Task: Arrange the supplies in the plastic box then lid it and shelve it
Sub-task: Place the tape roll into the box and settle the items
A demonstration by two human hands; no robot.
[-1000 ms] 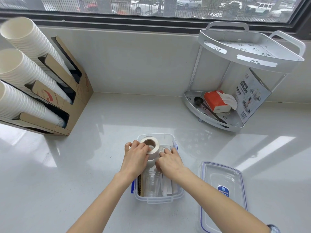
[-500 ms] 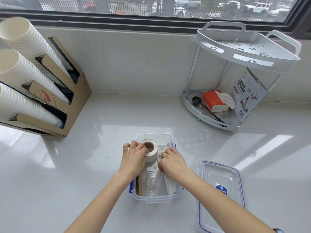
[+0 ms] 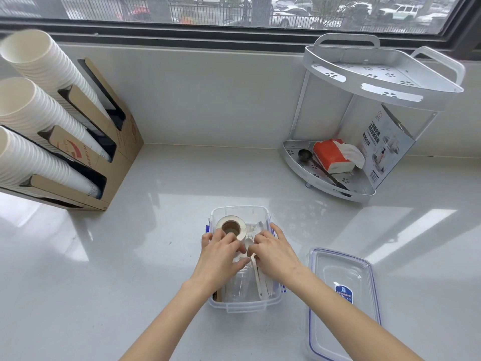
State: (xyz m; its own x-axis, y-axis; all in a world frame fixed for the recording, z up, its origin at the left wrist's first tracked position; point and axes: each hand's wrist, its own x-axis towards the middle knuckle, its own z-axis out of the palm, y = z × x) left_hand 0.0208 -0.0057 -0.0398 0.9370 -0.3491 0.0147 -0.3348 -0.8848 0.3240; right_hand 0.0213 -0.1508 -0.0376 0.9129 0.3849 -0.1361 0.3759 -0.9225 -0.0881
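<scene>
The desk is smooth, glossy pale stone that mirrors the window light. The plastic box and its lid are clear, shiny plastic. The tape roll looks like matt paper. The cup holder is matt brown cardboard holding white paper cups. The corner shelf is matt white-coated metal.

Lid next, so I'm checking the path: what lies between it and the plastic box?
Only bare countertop lies between the lid and the plastic box in the head view; the right forearm passes above that gap.
</scene>
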